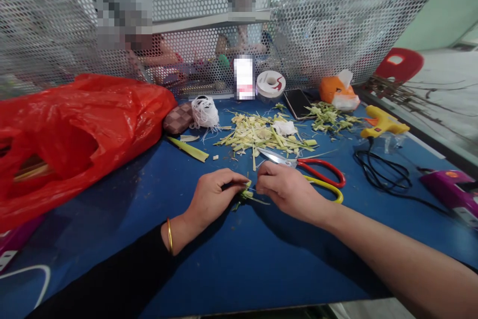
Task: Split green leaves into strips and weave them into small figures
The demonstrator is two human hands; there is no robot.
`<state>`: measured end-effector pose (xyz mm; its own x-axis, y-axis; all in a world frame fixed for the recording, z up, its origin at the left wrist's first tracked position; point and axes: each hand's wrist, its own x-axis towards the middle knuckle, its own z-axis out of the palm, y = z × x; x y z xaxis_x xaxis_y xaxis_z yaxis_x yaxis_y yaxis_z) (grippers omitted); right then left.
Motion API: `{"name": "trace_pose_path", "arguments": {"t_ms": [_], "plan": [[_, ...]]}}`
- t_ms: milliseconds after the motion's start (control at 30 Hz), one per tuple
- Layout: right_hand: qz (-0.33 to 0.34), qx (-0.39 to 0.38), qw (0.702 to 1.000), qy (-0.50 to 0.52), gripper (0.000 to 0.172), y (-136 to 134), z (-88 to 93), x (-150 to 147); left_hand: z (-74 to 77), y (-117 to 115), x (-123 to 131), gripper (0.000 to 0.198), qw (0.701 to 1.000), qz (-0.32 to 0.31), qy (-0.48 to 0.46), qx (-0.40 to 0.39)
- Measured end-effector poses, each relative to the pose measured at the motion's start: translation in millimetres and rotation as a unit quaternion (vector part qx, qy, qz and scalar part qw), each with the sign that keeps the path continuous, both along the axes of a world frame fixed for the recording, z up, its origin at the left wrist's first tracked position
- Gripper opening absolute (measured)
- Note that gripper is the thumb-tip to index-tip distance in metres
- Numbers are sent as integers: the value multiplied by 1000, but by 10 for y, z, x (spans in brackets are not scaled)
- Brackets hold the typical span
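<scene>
**Green bundle [244,194] pinched in left hand [216,189], pale strand [252,189] across to right hand [284,189]**

Left: thumb and forefinger nearly closed on the bundle, gripping it at the fingertips. Right: fingers curled tight, tips together; we read it as pinching the strand's end, though the contact itself is too fine to confirm.

Key relation: the bundle sits in the narrow gap between hands, just above the blue table [209,274]. Left is nearer, touching it; right is just beside, to the bundle's right, with only the strand bridging. Bundle is too stubby and part-hidden for us to call its long axis; one thin stem pokes out rightward and slightly toward us.

Further out: scissors [294,162] lie open right behind the right hand, handles to the right. Beyond the hands, a pile of cut strips [257,132]; white string ball [205,111] to its left, yellow glue gun [383,123] well off right.
</scene>
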<state>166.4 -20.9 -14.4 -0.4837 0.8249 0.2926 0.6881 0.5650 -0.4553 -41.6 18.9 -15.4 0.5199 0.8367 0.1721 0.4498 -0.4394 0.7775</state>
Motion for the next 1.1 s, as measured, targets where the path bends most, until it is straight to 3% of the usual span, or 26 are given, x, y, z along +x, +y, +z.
{"name": "trace_pose_path", "arguments": {"t_ms": [233,433,533,733,833,933,1100], "plan": [[88,-18,994,-61,24,-21,87,15,-25,30,-22,24,998,56,31,-5],[125,-98,983,94,24,-56,45,-35,4,-1,16,34,994,56,74,65],[110,-181,967,142,22,-73,18,-86,-2,-5,23,37,991,46,84,97],[24,-214,962,167,17,-94,-22,-133,-2,5,1,33,991,56,96,72],[-20,-183,970,157,10,-80,-57,-110,24,4,-5,24,990,45,112,71],[-16,-117,990,74,10,-70,-79,-104,39,5,-16,16,986,10,137,95],[-25,-75,997,-6,14,-61,-112,-153,30,22,-45,14,978,-27,158,134]]}}
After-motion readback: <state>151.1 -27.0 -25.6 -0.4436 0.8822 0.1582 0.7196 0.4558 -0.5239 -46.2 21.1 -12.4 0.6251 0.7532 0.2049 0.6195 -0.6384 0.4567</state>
